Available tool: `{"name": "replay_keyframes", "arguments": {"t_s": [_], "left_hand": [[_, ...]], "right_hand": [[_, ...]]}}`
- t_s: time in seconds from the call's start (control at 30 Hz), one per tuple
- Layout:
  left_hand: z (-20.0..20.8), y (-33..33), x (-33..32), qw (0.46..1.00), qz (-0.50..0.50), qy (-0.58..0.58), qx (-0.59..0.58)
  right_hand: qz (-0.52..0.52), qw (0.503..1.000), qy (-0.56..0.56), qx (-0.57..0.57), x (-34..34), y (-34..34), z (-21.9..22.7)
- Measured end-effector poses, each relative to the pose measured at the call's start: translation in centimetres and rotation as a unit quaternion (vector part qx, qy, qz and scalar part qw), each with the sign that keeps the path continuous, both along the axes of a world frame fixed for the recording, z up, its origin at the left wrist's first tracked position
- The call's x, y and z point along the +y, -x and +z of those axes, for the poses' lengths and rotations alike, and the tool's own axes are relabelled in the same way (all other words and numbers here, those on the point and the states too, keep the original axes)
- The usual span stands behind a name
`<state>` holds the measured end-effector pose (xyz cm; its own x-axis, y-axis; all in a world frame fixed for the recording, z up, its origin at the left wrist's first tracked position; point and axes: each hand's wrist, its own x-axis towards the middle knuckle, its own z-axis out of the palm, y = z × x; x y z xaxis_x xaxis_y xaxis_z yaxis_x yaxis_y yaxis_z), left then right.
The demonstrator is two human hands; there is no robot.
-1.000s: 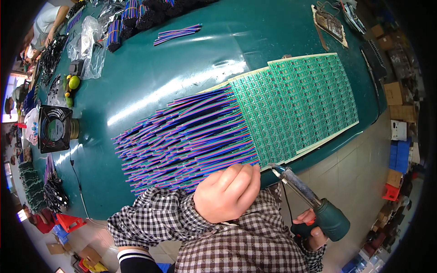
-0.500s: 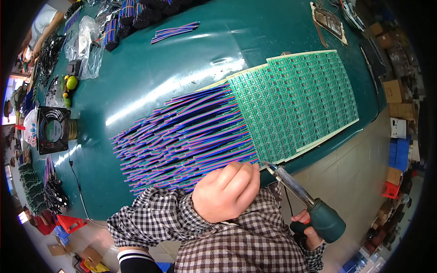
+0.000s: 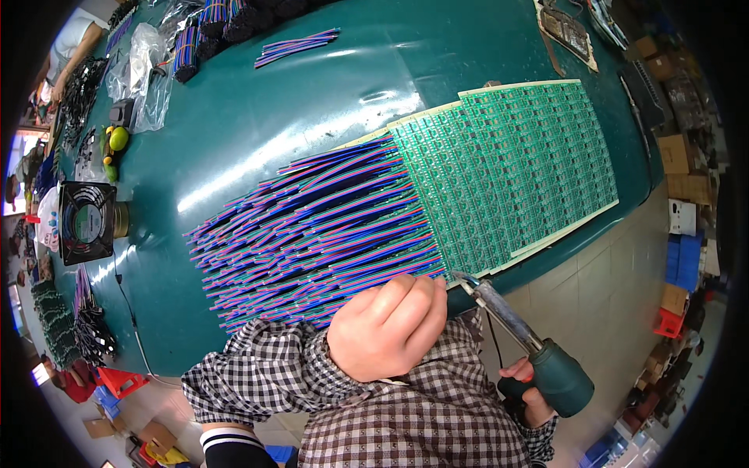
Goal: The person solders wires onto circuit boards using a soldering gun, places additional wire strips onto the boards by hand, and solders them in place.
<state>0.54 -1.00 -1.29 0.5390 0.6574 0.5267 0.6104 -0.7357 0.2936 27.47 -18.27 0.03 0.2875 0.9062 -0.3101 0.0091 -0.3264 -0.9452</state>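
My left hand (image 3: 388, 326) is closed in a pinch at the near edge of the green circuit boards (image 3: 538, 156); whatever its fingertips hold is hidden behind them. Long multicoloured wires (image 3: 320, 234) in blue, red, green and black fan out leftward from the boards' left edge, the lowest ones passing right by that hand. In my right hand (image 3: 534, 398) is a soldering gun (image 3: 562, 376) with a dark green body and a metal barrel. Its bent tip points up and left, close to my left fingertips at the boards' near left corner.
A green mat (image 3: 234, 117) covers the table, whose edge curves along the right. A black fan (image 3: 86, 222) stands at the left. Wire bundles (image 3: 226, 19), a few loose wires (image 3: 296, 48) and plastic bags lie farther back. Another person's arm (image 3: 78, 54) shows at upper left.
Both hands and the soldering gun hold nearly the same pose, its tip a touch higher. The whole view has shifted slightly.
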Motion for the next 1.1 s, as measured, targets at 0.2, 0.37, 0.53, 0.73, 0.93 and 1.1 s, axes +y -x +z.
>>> {"name": "replay_keyframes", "arguments": {"t_s": [0.2, 0.37, 0.53, 0.73, 0.93, 1.1], "left_hand": [[0.2, -0.5, -0.1, 1.0, 0.007, 0.007, 0.005], [0.3, -0.5, -0.1, 1.0, 0.01, -0.001, 0.01], [0.2, -0.5, -0.1, 1.0, 0.018, -0.017, 0.009], [0.1, -0.7, -0.2, 0.999, 0.026, -0.019, 0.003], [0.0, -0.7, -0.1, 0.999, 0.025, -0.025, 0.007], [0.1, -0.6, 0.0, 0.999, 0.013, -0.029, 0.015]], "right_hand": [[-0.034, 0.999, 0.003, 0.034, 0.7, 0.2, 1.0], [-0.018, 0.998, 0.03, 0.061, 1.4, 0.1, 1.9], [0.006, 1.0, -0.018, 0.025, -0.2, -0.8, -0.1], [-0.038, 0.998, -0.027, 0.044, 0.1, 0.2, 0.0], [-0.039, 0.998, -0.035, 0.044, -0.1, 0.2, -0.2], [-0.03, 0.998, -0.031, 0.038, -0.2, 0.1, -0.2]]}}
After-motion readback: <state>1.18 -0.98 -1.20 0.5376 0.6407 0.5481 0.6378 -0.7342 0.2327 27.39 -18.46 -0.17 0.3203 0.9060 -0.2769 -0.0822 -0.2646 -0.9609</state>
